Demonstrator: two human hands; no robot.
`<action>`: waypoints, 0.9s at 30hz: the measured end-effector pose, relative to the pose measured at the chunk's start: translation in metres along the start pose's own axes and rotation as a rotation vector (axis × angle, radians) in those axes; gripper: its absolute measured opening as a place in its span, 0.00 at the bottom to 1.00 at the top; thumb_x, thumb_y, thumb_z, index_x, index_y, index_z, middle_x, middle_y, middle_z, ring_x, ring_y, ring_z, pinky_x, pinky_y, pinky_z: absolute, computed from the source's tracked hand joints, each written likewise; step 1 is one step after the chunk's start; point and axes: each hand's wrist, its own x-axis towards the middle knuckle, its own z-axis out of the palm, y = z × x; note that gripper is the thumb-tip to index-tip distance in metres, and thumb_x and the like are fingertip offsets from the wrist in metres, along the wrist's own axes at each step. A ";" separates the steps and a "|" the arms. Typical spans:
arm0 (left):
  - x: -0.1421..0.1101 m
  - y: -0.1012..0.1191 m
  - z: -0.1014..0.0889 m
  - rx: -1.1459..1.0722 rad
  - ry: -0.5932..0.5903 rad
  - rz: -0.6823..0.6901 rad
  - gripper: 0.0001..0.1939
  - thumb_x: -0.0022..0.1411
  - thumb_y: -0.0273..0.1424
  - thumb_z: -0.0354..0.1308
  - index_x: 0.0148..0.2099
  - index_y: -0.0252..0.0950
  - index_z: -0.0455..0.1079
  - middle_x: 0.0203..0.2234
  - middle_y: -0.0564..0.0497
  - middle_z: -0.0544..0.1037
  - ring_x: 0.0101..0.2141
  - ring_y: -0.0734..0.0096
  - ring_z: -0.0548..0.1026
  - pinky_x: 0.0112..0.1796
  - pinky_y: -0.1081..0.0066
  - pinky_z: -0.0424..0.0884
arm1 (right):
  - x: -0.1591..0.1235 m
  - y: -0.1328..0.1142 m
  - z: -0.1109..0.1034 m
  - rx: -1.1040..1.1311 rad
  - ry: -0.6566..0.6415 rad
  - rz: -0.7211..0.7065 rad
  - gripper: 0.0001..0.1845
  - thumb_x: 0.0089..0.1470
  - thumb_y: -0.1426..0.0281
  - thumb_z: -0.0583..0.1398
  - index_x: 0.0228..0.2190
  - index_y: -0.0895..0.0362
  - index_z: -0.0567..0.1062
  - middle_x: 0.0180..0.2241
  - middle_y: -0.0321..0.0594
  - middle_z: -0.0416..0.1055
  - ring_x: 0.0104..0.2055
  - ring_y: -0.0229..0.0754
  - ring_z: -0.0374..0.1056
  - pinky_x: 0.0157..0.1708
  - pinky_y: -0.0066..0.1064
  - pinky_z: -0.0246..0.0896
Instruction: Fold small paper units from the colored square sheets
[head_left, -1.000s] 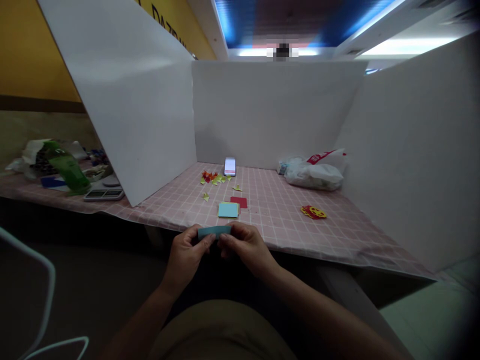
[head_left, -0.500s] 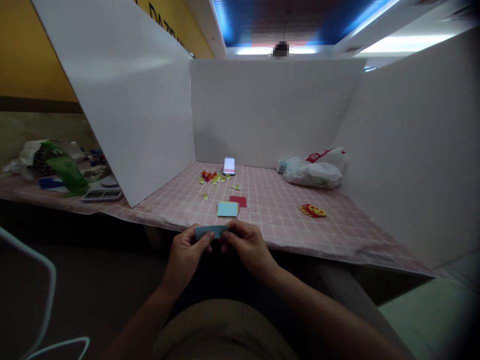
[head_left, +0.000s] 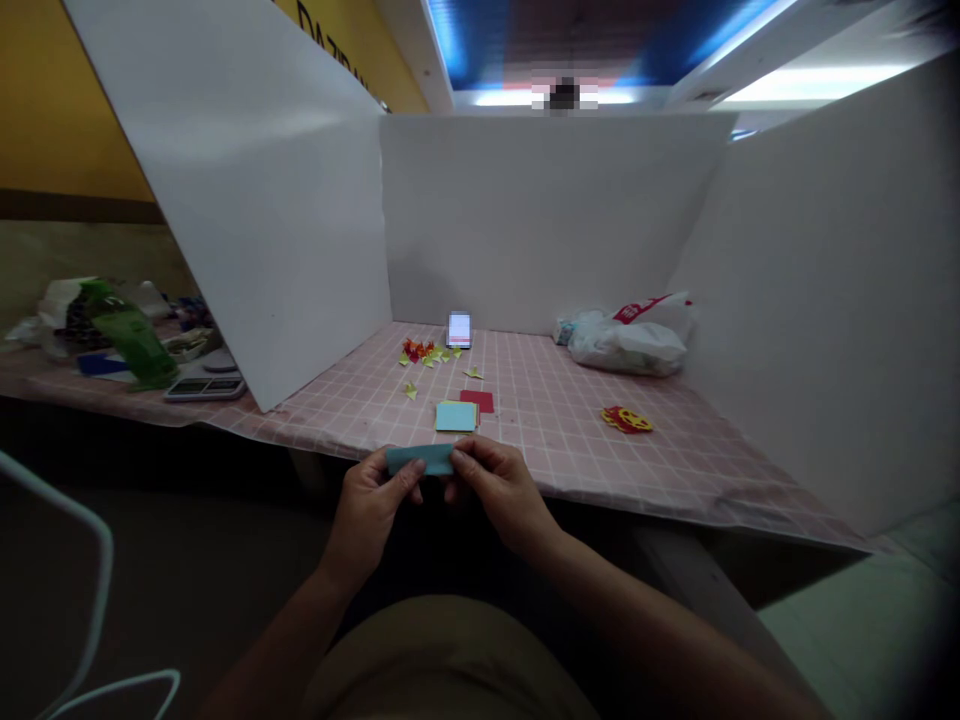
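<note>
A folded strip of blue paper is stretched between both hands, just in front of the table's near edge. My left hand pinches its left part, thumb lying across the front. At the right end, my right hand grips the paper between thumb and fingers. Just beyond the hands lies a stack of paper sheets with light blue on top and yellow edges showing. Partly behind that stack is a red sheet. Small yellow folded paper pieces are scattered farther back, near a cluster of red-orange folded pieces.
A phone stands upright at the back. White plastic bags sit at back right, and red and yellow cut-out shapes lie at right. White panels enclose the pink checked table. Left outside them are a green bottle and a scale.
My right thumb and fingers have shifted slightly to the right along the blue paper, and my left thumb has moved a little left. More of the strip's middle shows now.
</note>
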 end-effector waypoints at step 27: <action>-0.003 0.006 0.000 0.154 0.029 0.128 0.17 0.64 0.38 0.58 0.24 0.36 0.66 0.19 0.56 0.67 0.25 0.74 0.63 0.31 0.73 0.59 | -0.001 0.001 0.001 -0.024 0.049 -0.024 0.04 0.54 0.68 0.62 0.31 0.56 0.74 0.24 0.33 0.68 0.26 0.35 0.64 0.30 0.29 0.59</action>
